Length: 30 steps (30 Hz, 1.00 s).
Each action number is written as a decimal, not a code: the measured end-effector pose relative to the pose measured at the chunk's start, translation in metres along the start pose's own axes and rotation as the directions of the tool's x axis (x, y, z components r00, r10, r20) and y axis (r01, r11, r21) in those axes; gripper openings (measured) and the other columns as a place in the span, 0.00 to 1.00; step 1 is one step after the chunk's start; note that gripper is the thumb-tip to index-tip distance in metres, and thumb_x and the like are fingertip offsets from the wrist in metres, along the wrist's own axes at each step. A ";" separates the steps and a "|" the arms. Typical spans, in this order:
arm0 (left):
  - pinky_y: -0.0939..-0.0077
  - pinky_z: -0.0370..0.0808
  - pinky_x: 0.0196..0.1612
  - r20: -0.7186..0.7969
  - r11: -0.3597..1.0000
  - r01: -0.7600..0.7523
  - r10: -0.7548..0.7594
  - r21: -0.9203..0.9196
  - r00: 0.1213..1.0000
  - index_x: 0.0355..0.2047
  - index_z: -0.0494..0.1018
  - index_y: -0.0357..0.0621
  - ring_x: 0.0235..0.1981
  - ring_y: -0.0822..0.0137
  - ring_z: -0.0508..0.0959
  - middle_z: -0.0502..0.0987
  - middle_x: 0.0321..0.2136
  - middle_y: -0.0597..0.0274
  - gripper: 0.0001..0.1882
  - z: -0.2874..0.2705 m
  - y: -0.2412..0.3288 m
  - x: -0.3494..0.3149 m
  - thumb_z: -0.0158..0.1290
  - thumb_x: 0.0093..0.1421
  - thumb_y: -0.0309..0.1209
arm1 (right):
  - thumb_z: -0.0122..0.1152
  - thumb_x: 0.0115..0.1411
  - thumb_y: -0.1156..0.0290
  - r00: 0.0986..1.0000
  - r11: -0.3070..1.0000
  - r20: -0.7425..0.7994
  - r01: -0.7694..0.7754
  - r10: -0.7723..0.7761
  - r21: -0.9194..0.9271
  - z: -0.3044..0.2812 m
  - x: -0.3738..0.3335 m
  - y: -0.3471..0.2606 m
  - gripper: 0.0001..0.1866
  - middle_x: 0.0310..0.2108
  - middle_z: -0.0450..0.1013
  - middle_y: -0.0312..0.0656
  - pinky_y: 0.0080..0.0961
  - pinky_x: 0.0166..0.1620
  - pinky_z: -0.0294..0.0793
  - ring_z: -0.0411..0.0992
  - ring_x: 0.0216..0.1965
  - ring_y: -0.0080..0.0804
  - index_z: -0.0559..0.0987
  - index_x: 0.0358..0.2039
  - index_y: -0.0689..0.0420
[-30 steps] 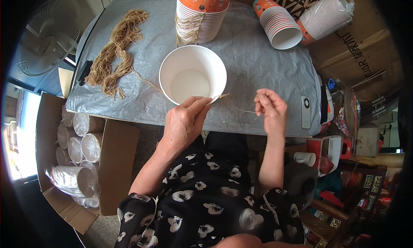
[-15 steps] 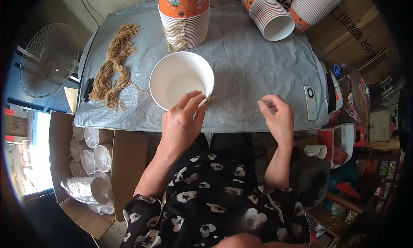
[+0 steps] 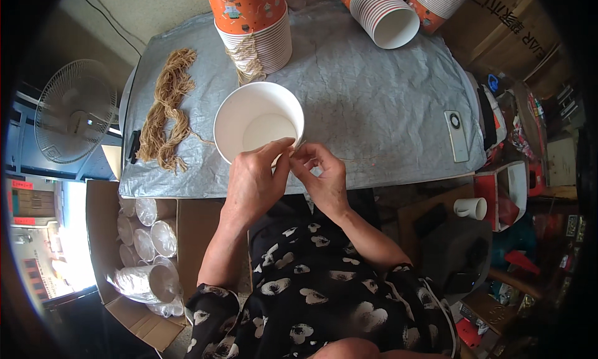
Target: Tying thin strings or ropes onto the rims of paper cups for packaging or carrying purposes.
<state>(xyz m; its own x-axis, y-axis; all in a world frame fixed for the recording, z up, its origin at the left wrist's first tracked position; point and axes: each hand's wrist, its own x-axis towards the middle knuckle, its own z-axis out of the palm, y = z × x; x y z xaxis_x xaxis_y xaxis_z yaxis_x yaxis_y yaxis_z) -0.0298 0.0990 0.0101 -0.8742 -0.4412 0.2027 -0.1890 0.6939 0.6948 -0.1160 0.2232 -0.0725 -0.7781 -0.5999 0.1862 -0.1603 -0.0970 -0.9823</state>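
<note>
A white paper bucket (image 3: 232, 125) stands open side up near the table's front edge. My left hand (image 3: 254, 181) grips its near right rim, with the fingers over the edge and the thumb outside. Against the same spot, my right hand (image 3: 322, 175) has thumb and forefinger pinched together, on what looks like the end of a thin twine; the fingers mostly hide it. To the left lies a loose bundle of brown twine (image 3: 163, 113), one strand of which runs to the bucket. Behind the bucket rises a stack of orange-patterned paper buckets (image 3: 252, 22) with twine strands hanging down its side.
More stacked buckets (image 3: 385, 23) lie on their sides at the back right. A phone (image 3: 456, 136) rests near the table's right end, and a black-handled item (image 3: 134, 146) beside the twine. At lower left stands a carton (image 3: 193, 234) of plastic-wrapped cups; a fan (image 3: 76, 119) is left.
My right hand has come left from above the table's right part to meet my left hand at the bucket rim. The whole view has shifted slightly.
</note>
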 end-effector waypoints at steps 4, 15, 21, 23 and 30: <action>0.64 0.80 0.34 0.013 0.993 0.101 -0.100 -0.063 0.995 0.46 0.82 0.41 0.25 0.57 0.84 0.85 0.38 0.50 0.13 -0.004 0.005 -0.003 0.58 0.60 0.24 | 0.68 0.63 0.75 0.997 0.979 -0.066 -0.024 0.038 0.202 0.009 0.005 0.005 0.05 0.32 0.79 0.33 0.19 0.37 0.73 0.74 0.31 0.18 0.81 0.39 0.60; 0.62 0.81 0.34 -0.123 0.999 0.032 -0.032 0.003 0.992 0.38 0.84 0.46 0.31 0.51 0.85 0.85 0.33 0.55 0.07 0.008 -0.010 -0.008 0.61 0.59 0.27 | 0.66 0.59 0.82 0.989 0.987 -0.032 0.141 -0.144 -0.079 0.006 0.008 -0.001 0.05 0.32 0.78 0.37 0.21 0.39 0.75 0.76 0.33 0.23 0.80 0.35 0.61; 0.77 0.73 0.23 -0.182 0.999 -0.013 0.005 -0.047 0.983 0.38 0.85 0.43 0.17 0.73 0.78 0.85 0.28 0.58 0.07 0.011 -0.014 -0.008 0.63 0.58 0.24 | 0.64 0.56 0.86 0.959 0.952 -0.071 0.262 -0.276 -0.161 0.004 0.004 0.006 0.09 0.33 0.76 0.37 0.21 0.41 0.75 0.74 0.35 0.23 0.79 0.37 0.62; 0.77 0.73 0.24 -0.186 0.997 -0.003 -0.012 -0.078 0.982 0.37 0.85 0.42 0.18 0.74 0.78 0.85 0.28 0.58 0.06 0.012 -0.013 -0.007 0.63 0.58 0.24 | 0.64 0.60 0.84 0.990 0.994 -0.082 0.113 -0.114 -0.005 0.004 0.001 0.022 0.07 0.35 0.76 0.34 0.20 0.43 0.74 0.73 0.37 0.21 0.79 0.39 0.62; 0.78 0.73 0.24 -0.168 0.999 0.007 -0.016 -0.051 0.986 0.37 0.85 0.42 0.19 0.74 0.79 0.86 0.28 0.59 0.06 0.011 -0.013 -0.006 0.63 0.58 0.23 | 0.65 0.66 0.78 0.995 0.926 -0.013 -0.088 0.100 0.368 0.011 0.003 0.018 0.07 0.39 0.78 0.34 0.19 0.47 0.73 0.73 0.40 0.18 0.80 0.44 0.63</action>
<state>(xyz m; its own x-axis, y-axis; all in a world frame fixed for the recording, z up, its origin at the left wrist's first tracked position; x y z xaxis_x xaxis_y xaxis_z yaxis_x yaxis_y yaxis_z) -0.0270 0.0985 -0.0077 -0.7835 -0.5415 0.3049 -0.1722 0.6607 0.7306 -0.1143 0.2110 -0.0901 -0.7980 -0.5964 0.0873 0.1437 -0.3289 -0.9334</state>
